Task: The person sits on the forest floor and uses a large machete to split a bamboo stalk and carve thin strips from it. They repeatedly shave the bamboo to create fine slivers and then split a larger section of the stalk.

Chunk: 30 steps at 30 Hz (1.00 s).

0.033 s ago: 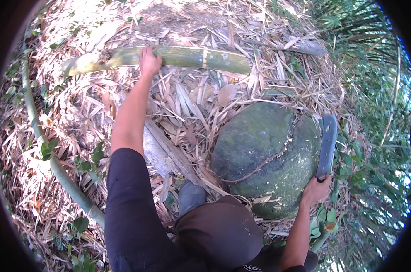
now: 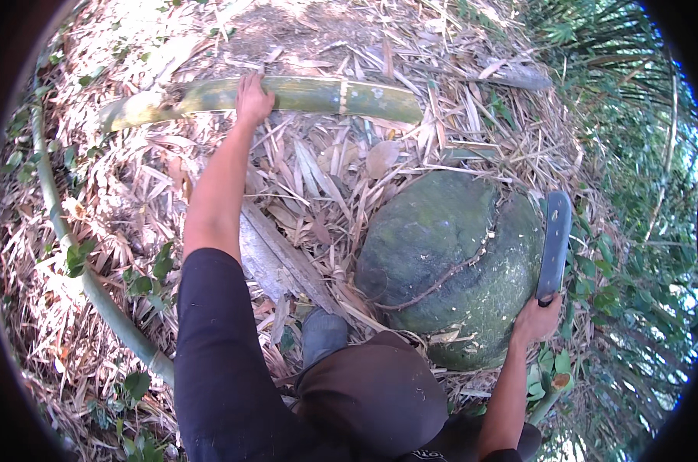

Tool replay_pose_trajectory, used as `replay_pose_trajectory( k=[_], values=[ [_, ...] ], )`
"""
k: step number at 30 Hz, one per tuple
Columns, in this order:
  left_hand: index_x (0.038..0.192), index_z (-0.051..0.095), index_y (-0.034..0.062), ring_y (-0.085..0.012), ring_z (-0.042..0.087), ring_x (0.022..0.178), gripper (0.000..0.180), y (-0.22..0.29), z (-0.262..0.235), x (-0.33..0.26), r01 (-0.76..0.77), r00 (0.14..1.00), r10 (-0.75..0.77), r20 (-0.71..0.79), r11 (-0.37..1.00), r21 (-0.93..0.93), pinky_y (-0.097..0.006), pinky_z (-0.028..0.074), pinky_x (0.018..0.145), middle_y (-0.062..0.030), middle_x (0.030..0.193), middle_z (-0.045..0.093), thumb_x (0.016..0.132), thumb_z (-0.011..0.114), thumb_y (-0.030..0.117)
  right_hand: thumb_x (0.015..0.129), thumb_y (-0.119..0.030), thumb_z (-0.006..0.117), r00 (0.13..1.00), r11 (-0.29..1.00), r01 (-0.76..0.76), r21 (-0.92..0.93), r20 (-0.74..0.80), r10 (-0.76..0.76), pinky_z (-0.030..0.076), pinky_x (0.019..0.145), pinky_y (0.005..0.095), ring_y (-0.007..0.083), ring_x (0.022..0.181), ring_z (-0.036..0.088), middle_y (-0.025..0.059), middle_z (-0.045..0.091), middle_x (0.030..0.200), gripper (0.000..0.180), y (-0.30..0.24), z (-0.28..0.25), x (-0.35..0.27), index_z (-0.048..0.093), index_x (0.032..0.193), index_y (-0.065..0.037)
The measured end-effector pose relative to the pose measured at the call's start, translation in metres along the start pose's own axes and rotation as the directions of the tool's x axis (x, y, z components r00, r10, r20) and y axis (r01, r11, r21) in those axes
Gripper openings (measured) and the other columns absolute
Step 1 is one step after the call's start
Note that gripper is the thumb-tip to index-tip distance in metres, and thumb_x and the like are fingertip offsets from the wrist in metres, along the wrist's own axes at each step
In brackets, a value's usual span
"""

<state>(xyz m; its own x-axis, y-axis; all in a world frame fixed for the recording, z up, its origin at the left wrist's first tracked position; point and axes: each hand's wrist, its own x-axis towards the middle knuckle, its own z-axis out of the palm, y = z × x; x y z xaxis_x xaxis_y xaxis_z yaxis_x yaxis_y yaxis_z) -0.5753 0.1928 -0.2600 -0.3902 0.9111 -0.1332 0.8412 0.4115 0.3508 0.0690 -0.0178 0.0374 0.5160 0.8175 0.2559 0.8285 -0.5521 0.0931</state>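
Underfoot, the ground [image 2: 133,192] is a thick litter of dry bamboo leaves and husks, with a flat grey slab [image 2: 276,262] lying in it just ahead of the knee. At three o'clock, a mossy green boulder [image 2: 449,254] fills the near right; the right hand [image 2: 537,317] is beside its edge, fingers wrapped shut on a machete [image 2: 555,242] pointing away. At twelve o'clock, the left hand [image 2: 253,98] rests on a cut green bamboo pole [image 2: 326,94] lying crosswise, fingers curled over it. Beyond lies bare soil; greenery crowds the right rim.
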Motion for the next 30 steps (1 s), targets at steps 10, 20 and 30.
replay_pose_trajectory(
  k=[10,20,30],
  values=[
    [0.156,0.035,0.0117,-0.0326,0.021,0.153,0.086,0.052,0.019,0.058,-0.142,0.826,0.014,0.563,0.973,0.184,-0.059,0.011,0.122,-0.0160,0.162,0.033,0.092,0.050,0.067,0.081,-0.006,0.065,1.000,0.999,-0.003,0.042,-0.008,0.003,0.044,0.075,0.0401,0.0321,0.076,0.061,0.0144,0.065,0.084,0.018,-0.003,0.000,-0.001,0.064,0.098,-0.001],
    [0.148,0.049,0.0080,-0.0336,0.023,0.152,0.079,0.108,0.002,0.051,-0.175,0.797,-0.070,0.600,0.924,0.340,-0.057,0.014,0.123,-0.0136,0.163,0.030,0.095,0.042,0.066,0.077,-0.005,0.066,0.999,1.000,-0.009,0.012,-0.032,0.009,0.041,0.078,0.0427,0.0339,0.078,0.059,0.0136,0.065,0.083,0.020,-0.002,0.001,-0.003,0.064,0.097,-0.003],
    [0.149,0.040,0.0036,-0.0351,0.035,0.147,0.077,0.103,0.029,0.056,-0.107,0.821,-0.067,0.567,0.958,0.267,-0.054,0.015,0.123,-0.0203,0.150,0.049,0.098,0.039,0.061,0.077,-0.009,0.069,0.986,0.994,0.113,-0.003,-0.125,-0.113,0.043,0.065,0.0480,0.0381,0.066,0.061,0.0171,0.063,0.071,0.016,0.001,0.004,-0.003,0.062,0.091,-0.004]
  ],
)
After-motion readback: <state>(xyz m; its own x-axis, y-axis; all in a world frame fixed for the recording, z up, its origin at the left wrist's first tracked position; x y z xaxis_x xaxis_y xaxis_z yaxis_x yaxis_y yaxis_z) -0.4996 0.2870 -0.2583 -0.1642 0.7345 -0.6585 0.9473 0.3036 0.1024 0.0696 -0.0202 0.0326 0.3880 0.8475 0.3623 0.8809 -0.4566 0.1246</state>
